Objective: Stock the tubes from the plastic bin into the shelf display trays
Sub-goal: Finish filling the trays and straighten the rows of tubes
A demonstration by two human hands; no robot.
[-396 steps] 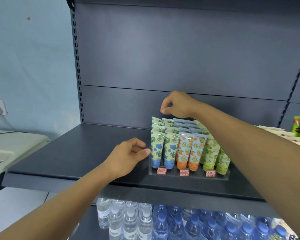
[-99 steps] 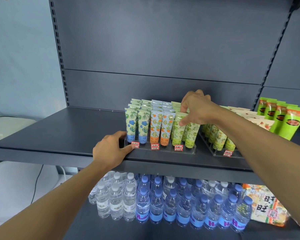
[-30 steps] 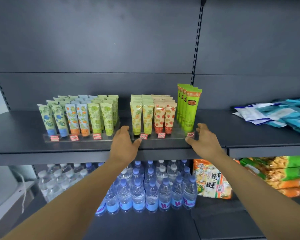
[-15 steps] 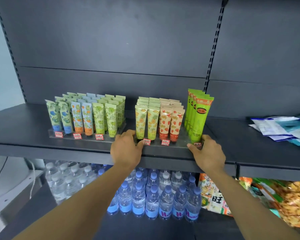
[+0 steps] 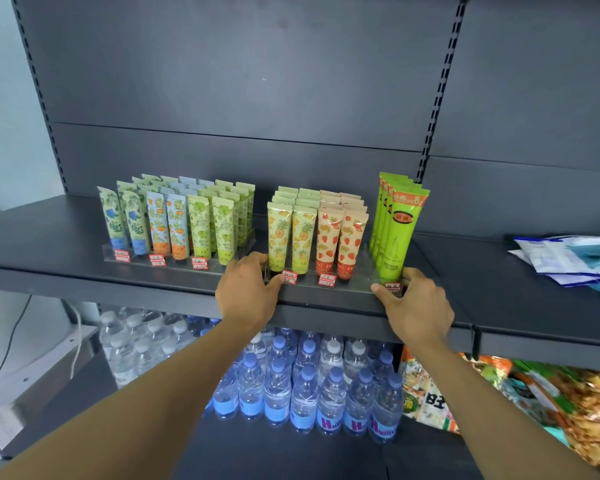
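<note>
Two clear display trays stand on the dark shelf (image 5: 66, 244). The left tray (image 5: 174, 263) holds rows of floral tubes (image 5: 174, 223) in blue, orange and green. The right tray (image 5: 347, 284) holds pineapple tubes (image 5: 291, 237), strawberry tubes (image 5: 340, 237) and tall bright green tubes (image 5: 395, 233). My left hand (image 5: 246, 296) grips the right tray's front left corner, thumb on its front edge. My right hand (image 5: 418, 308) grips its front right corner beside the green tubes. The plastic bin is not in view.
Flat blue and white packets (image 5: 568, 258) lie on the shelf at the right. Below stand several water bottles (image 5: 309, 382), with snack bags (image 5: 534, 410) to their right. A white appliance with a cable (image 5: 32, 341) sits lower left.
Both hands have stayed on the right tray's front corners. The view has shifted slightly, so the trays appear a little further right and higher.
</note>
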